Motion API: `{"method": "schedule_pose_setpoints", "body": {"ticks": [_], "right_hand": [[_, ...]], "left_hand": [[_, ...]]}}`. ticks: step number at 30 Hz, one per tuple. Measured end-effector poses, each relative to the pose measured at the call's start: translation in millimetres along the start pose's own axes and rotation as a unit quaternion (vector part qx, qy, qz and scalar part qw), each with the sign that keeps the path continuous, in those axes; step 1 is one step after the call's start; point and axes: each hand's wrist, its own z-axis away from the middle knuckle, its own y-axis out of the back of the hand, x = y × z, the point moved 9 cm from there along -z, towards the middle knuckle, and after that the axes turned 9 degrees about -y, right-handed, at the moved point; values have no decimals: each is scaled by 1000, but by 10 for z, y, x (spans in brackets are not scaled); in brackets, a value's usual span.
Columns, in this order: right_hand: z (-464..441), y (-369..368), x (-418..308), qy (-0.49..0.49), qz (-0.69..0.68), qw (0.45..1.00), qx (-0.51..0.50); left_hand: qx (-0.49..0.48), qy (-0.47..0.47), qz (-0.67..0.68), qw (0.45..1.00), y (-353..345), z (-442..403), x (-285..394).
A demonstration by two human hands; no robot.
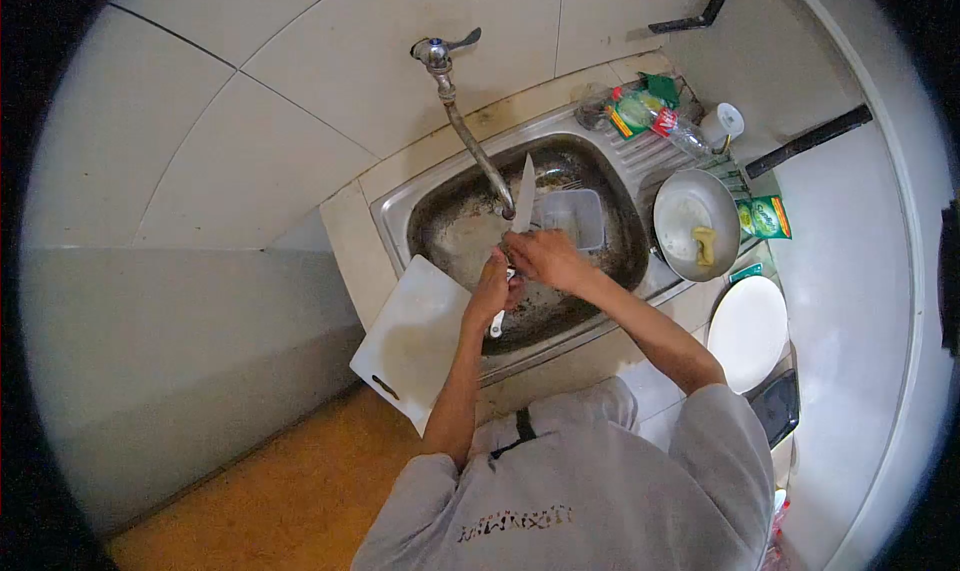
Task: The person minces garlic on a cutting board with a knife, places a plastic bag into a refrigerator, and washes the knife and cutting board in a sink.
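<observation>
A knife (pixel 526 196) with its blade pointing up toward the faucet and a white handle end showing below is held over the sink (pixel 450 241). My left hand (pixel 490 293) is closed round the handle part. Against the lower blade, my right hand (pixel 548 259) is closed, its fingertips near my left hand. The curved faucet spout (pixel 475 156) ends just left of the blade. A clear plastic container (pixel 575 216) lies in the sink behind my right hand.
A white cutting board (pixel 415 331) leans over the sink's left front edge. On the right are a pan (pixel 690 211) with a yellowish piece (pixel 704 246), a plastic bottle (pixel 680 131), green packets (pixel 765 217), a white plate (pixel 748 333) and a black object (pixel 776 409).
</observation>
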Motion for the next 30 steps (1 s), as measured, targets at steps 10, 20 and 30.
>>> {"method": "schedule_pose_setpoints", "body": {"ticks": [10, 20, 30], "right_hand": [[-101, -16, 58, -36, 41, 998, -26], [-238, -93, 341, -87, 55, 994, -47], [-280, 183, 191, -63, 50, 997, 14]], "left_hand": [[27, 12, -9, 1000, 31, 79, -19], [48, 5, -25, 998, 0, 115, 43], [43, -14, -88, 995, 60, 236, 122]]}}
